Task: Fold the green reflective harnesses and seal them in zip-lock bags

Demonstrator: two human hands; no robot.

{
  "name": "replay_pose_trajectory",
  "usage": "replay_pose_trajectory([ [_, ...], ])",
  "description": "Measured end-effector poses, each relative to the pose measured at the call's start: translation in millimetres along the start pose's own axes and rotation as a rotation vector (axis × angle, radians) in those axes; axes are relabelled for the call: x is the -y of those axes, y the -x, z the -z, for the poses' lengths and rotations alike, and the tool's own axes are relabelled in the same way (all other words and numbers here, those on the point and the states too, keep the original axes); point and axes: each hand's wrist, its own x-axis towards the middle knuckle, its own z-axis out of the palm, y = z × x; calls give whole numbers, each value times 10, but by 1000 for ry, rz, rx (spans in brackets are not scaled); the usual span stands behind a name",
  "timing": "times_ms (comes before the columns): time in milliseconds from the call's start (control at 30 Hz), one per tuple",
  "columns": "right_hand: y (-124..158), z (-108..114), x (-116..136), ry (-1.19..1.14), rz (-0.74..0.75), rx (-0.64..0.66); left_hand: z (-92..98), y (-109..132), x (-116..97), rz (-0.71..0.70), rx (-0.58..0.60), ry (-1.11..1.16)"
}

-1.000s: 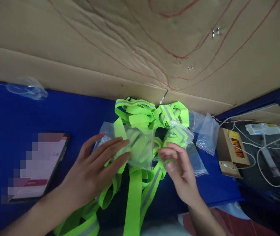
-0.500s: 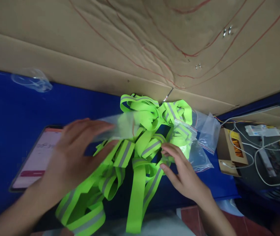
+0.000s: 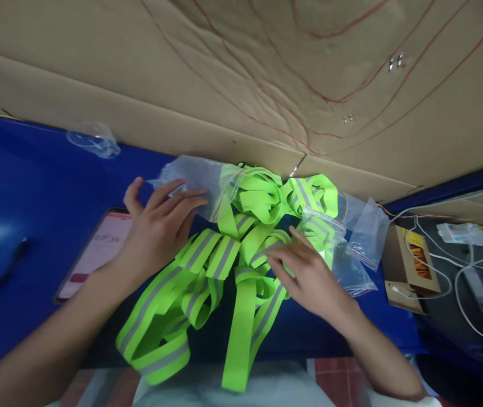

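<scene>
A heap of neon-yellow reflective straps (image 3: 223, 257) with grey stripes lies tangled on the blue table. At the heap's upper left, a clear zip bag (image 3: 194, 176) rests partly over the straps. My left hand (image 3: 159, 229) is open, its fingers spread against the near edge of this bag. My right hand (image 3: 309, 274) hovers over the right part of the heap, fingers loosely bent and apart, with no held thing showing. Just beyond it, a filled clear bag (image 3: 320, 229) has folded strap inside.
More clear bags (image 3: 368, 232) lie at the right, beside a small cardboard box (image 3: 410, 271) and white cables (image 3: 451, 277). A phone (image 3: 97, 249) lies left of the heap, a dark pen (image 3: 10, 265) farther left. Behind stands a cardboard wall (image 3: 173, 121).
My left hand has moved the clear bag from over the heap to its upper left, and its fingers have spread. My right hand stays over the straps. The view has shifted slightly.
</scene>
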Motion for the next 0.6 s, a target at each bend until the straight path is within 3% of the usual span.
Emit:
replay_pose_trajectory([
  [133, -801, 52, -482, -89, -286, -103, -91, 21, 11, 15, 29, -5],
  [267, -1363, 76, -931, -105, -371, -113, -194, 66, 113, -120, 70, -118],
  [400, -1444, 114, -1099, -119, -434, -91, -242, 91, 186, -200, 82, -112],
  [600, -1390, -8, -1063, -38, -450, -179, -228, 98, 148, -211, 89, -113],
])
